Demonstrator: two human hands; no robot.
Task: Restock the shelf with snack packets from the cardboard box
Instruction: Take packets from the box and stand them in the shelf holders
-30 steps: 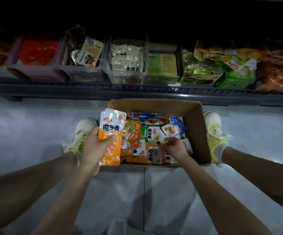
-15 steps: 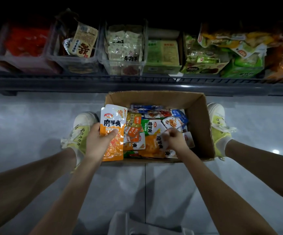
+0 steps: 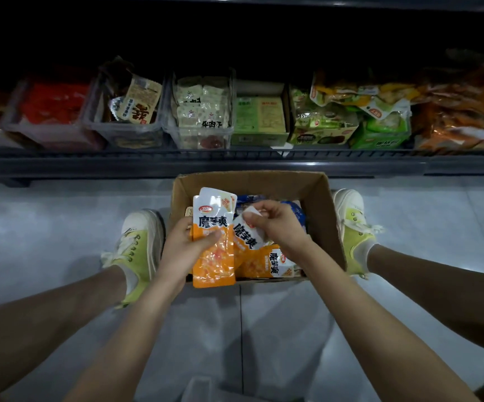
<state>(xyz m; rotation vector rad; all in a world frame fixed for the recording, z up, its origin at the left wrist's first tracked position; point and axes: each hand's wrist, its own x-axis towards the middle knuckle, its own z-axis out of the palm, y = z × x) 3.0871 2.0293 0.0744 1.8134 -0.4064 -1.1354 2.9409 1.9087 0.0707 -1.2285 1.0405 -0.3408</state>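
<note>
right hand raised packet, pinching top, axis diagonal | left hand grips stack, tops forward

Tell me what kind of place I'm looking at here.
Probably a shop aisle: a low shelf holding clear bins of packaged snacks, and an open cardboard box of stock on the tiled floor before it.

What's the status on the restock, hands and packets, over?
Left hand grips orange packet stack. Right hand pinches second orange packet over cardboard box. Nothing seen blocking shelf.
</note>
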